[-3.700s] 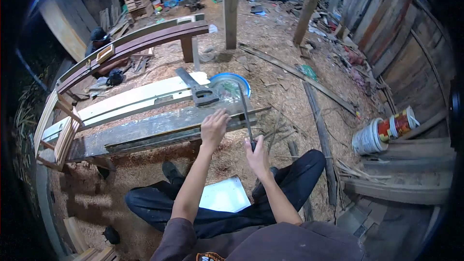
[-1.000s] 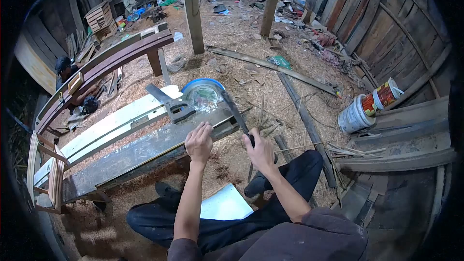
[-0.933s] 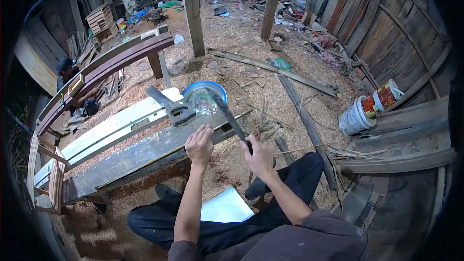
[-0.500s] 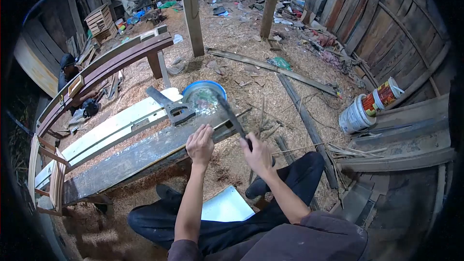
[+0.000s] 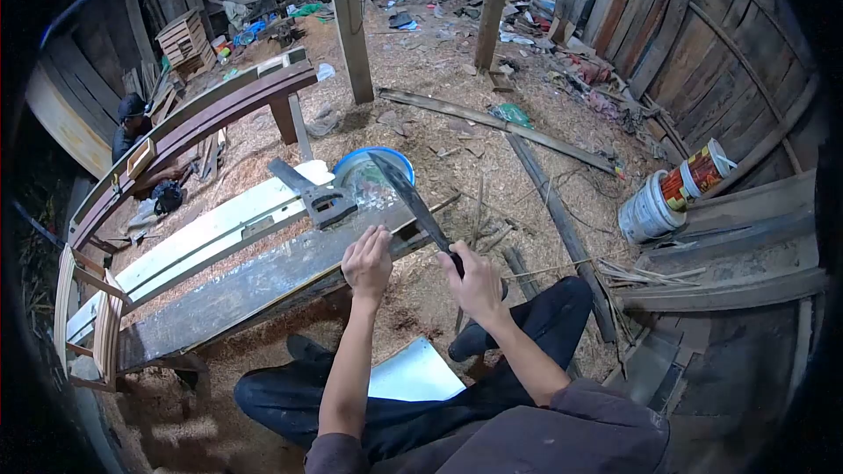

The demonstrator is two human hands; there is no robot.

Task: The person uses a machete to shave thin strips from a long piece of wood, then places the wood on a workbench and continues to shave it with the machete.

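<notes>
1 dk tapered blade [image 5: 410, 197] in R fingers [image 5: 465, 258]

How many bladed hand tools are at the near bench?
2: a handsaw lying over the white board and grey bench, and a long blade in the right hand. Others may be hidden.

long blade [image 5: 410, 199] in right hand [image 5: 477, 284]

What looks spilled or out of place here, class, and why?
Wood shavings are strewn widely, and a jumble of cloth and scraps lies near the plank wall on the picture's right. Both look odd because they are loose and ungathered. No clear damage shows on the long dark tool in the right hand.
</notes>
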